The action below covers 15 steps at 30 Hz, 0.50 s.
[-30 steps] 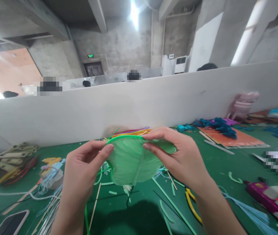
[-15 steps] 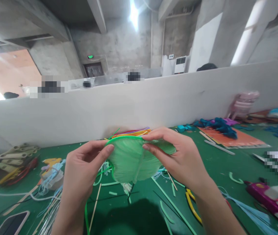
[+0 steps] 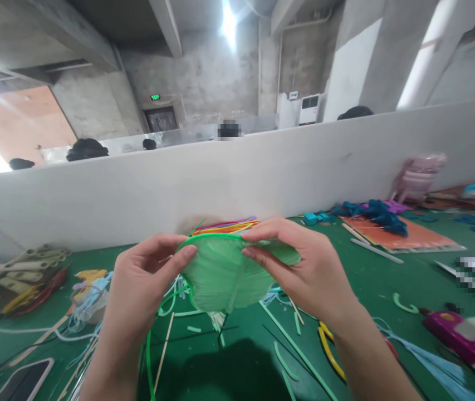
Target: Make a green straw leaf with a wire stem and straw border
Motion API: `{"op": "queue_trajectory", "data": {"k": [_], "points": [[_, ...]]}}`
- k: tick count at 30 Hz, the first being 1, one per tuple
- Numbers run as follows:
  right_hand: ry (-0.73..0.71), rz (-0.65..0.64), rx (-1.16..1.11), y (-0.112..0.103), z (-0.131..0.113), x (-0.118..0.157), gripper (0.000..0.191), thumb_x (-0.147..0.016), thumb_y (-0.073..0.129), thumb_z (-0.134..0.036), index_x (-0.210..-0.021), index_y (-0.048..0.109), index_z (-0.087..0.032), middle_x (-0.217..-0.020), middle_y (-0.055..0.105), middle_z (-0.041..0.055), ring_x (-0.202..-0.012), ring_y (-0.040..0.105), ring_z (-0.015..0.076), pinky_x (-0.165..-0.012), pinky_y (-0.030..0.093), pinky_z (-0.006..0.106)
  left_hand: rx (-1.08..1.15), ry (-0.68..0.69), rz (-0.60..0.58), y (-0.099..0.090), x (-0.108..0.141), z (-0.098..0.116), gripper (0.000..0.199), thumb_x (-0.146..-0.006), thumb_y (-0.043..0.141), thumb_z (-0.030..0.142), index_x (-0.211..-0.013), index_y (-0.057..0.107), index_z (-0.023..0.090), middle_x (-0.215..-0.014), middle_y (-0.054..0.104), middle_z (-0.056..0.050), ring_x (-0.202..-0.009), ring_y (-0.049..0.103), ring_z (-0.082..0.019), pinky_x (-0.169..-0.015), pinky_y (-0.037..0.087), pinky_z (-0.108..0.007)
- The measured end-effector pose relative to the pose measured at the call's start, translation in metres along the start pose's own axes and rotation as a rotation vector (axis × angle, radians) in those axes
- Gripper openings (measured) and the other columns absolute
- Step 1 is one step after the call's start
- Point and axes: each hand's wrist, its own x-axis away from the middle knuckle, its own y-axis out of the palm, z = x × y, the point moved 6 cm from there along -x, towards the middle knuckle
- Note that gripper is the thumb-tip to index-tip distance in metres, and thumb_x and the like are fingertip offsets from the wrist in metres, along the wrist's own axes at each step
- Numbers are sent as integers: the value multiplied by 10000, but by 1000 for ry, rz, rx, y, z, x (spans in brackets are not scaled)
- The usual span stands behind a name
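Observation:
A sheer light-green fabric leaf (image 3: 220, 275) with a bright green strip along its upper edge is held up over the table. My left hand (image 3: 147, 278) pinches its upper left edge between thumb and fingers. At the top, near the pale middle rib, my right hand (image 3: 298, 259) pinches the same edge; its fingers cover part of the leaf's right side. A long green strip (image 3: 150, 362) hangs down beside my left wrist. Below the leaf, the tip of a thin dark stem shows, along with a bundle of whitish strands (image 3: 217, 320).
Green strip offcuts (image 3: 285, 362) and yellow-handled pliers (image 3: 331, 353) lie on the green table. At left are a phone (image 3: 24, 381), a yellow glue gun (image 3: 90, 275) and rolled tubes (image 3: 24, 267). A purple power strip (image 3: 463, 348) is at right. A white partition (image 3: 157, 192) stands behind.
My left hand has shifted very slightly along the leaf's edge, and the view has moved a little. Both hands keep their pinch on the leaf.

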Motion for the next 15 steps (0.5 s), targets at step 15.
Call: {"op": "queue_trajectory", "data": {"k": [15], "points": [[-66,6,-12,0,-2,0,103,-896,693,-168,-990,693,-212,-989,737,-8,-933,674,130,-846,514,279,-204,187,119,2,11,30,275,-712,834,324,-979,772,299,-929,775,15,-811,694,-142,-693,567,-224]]}}
